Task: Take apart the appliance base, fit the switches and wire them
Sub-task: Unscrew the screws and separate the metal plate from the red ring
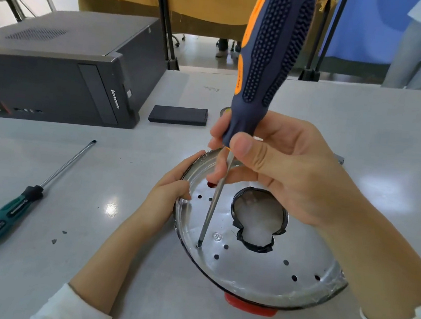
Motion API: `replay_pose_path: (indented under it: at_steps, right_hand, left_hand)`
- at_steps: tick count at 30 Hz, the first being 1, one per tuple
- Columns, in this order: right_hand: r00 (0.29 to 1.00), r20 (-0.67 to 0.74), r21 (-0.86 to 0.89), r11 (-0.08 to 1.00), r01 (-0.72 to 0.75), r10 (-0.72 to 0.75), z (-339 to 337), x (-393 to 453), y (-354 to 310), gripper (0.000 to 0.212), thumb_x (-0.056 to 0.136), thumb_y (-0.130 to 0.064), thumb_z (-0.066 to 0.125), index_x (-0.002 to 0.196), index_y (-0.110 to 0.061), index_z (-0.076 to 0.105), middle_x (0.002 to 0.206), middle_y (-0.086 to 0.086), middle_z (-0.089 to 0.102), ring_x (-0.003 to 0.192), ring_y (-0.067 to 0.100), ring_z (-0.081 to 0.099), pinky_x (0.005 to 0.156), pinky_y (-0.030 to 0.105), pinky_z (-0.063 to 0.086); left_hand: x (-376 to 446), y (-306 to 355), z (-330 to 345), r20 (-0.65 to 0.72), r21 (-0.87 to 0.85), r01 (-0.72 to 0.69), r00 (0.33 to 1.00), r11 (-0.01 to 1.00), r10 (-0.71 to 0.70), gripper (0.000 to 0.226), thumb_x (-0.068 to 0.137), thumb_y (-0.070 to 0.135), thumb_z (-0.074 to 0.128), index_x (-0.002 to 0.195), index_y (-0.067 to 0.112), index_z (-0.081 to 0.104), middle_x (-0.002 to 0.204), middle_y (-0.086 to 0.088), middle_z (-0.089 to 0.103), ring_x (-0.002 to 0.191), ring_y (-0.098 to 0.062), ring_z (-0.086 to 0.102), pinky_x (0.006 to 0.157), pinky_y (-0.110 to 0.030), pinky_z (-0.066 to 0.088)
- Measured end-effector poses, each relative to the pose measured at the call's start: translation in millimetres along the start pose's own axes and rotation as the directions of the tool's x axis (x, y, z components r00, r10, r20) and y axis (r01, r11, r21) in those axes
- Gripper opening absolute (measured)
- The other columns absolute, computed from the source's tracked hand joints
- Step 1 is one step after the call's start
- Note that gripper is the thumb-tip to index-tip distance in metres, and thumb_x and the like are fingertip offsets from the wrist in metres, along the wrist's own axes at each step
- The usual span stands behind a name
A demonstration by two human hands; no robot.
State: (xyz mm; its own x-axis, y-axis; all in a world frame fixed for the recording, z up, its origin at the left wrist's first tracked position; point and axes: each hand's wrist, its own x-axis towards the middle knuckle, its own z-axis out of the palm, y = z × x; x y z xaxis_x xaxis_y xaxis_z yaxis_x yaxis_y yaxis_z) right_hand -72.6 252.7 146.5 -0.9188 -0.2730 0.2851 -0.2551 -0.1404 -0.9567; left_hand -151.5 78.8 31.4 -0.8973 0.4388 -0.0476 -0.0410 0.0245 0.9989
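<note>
— From the head camera, what of the right hand?

— Right hand (pixel 288 175) raised over the appliance base (pixel 252 273), fingers curled, thumb and fingertips pinching the blue-and-orange screwdriver (pixel 266 61) at the lower neck of its handle. Shaft slanting down and to the left, tip set on the metal plate of the base, near the left rim, probably in a screw there, though too small to tell for sure.

— And the left hand?

— Left hand (pixel 172 189) on the left edge of the base, fingers bent over the rim and gripping it, thumb on the inner side. White sleeve at each wrist.

— Where is the base itself?

— Lying on the grey table (pixel 364 123), close to the near edge, metal underside turned up. Round, shiny, with several small holes and one large cutout (pixel 259 216) edged in black near the middle. Red tab (pixel 251 305) showing under the near rim.

— Anything else on the table?

— Green-handled screwdriver (pixel 3 218) lying well apart to the left, tip pointing away. Black computer case (pixel 65 71) on its side at the far left. Flat black block (pixel 178 115) just beside it. Two small dark crumbs (pixel 59 237) near the left forearm.
</note>
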Motion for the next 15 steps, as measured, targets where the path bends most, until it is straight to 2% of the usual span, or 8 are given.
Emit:
replay_pose_path:
  at_steps: [4, 6, 8, 11, 13, 15]
  right_hand:
    - [0.993, -0.112, -0.043, 0.998, 0.034, -0.039, 6, -4, 0, 0.016, 0.070, -0.027, 0.080, 0.085, -0.024, 0.075, 0.080, 0.004, 0.067, 0.069, 0.020, 0.069, 0.074, 0.061, 0.052]
    - [0.991, -0.125, -0.076, 0.996, 0.043, -0.052, 12, -3, -1, 0.014, 0.072, -0.023, 0.077, 0.086, -0.023, 0.075, 0.079, 0.000, 0.069, 0.068, 0.020, 0.069, 0.072, 0.061, 0.052]
    - [0.992, -0.115, -0.084, 0.996, 0.035, -0.045, 16, -1, -2, 0.014, 0.073, -0.020, 0.078, 0.087, -0.020, 0.074, 0.077, -0.001, 0.069, 0.067, 0.021, 0.069, 0.071, 0.058, 0.054]
    - [0.990, -0.138, -0.098, 0.995, 0.028, -0.042, 21, 1, -5, 0.019, 0.070, -0.023, 0.075, 0.087, -0.016, 0.072, 0.080, 0.002, 0.068, 0.065, 0.020, 0.068, 0.067, 0.051, 0.058]
    - [0.984, -0.169, -0.133, 0.990, 0.037, -0.059, 24, 1, -5, 0.020, 0.070, -0.024, 0.074, 0.087, -0.014, 0.070, 0.080, 0.002, 0.068, 0.063, 0.019, 0.069, 0.065, 0.053, 0.057]
    - [0.977, -0.193, -0.143, 0.988, 0.058, -0.086, 27, 1, -3, 0.024, 0.070, -0.024, 0.074, 0.088, -0.009, 0.066, 0.078, 0.003, 0.066, 0.060, 0.017, 0.068, 0.062, 0.045, 0.059]
  left_hand:
    - [-2, 3, 1, 0.003, -0.010, 0.004, 1.000, 1.000, -0.004, 0.077, 0.059, 0.006, 0.043, 0.134, 0.014, 0.054, 0.108, 0.002, 0.069, 0.088, -0.004, 0.066, 0.069, -0.014, 0.050]
    - [-3, 5, 2, 0.020, 0.008, 0.012, 1.000, 1.000, -0.013, 0.077, 0.060, 0.007, 0.042, 0.136, 0.017, 0.051, 0.112, 0.000, 0.068, 0.086, -0.004, 0.066, 0.067, -0.013, 0.050]
    - [-4, 8, 3, 0.029, 0.007, 0.022, 0.999, 1.000, -0.022, 0.074, 0.063, 0.006, 0.042, 0.134, 0.025, 0.052, 0.116, -0.003, 0.066, 0.090, -0.009, 0.065, 0.071, -0.017, 0.051]
    - [-6, 11, 5, 0.025, -0.005, 0.021, 0.999, 1.000, -0.021, 0.065, 0.072, -0.001, 0.042, 0.120, 0.040, 0.054, 0.124, -0.004, 0.065, 0.100, -0.016, 0.063, 0.078, -0.023, 0.051]
    - [-6, 11, 6, 0.013, -0.005, 0.026, 1.000, 1.000, -0.026, 0.062, 0.069, 0.002, 0.043, 0.115, 0.041, 0.055, 0.112, 0.004, 0.069, 0.098, -0.013, 0.064, 0.079, -0.022, 0.051]
    - [-6, 10, 5, 0.000, -0.008, 0.035, 0.999, 0.999, -0.035, 0.061, 0.069, 0.002, 0.044, 0.116, 0.038, 0.057, 0.096, 0.013, 0.071, 0.091, -0.007, 0.065, 0.074, -0.016, 0.050]
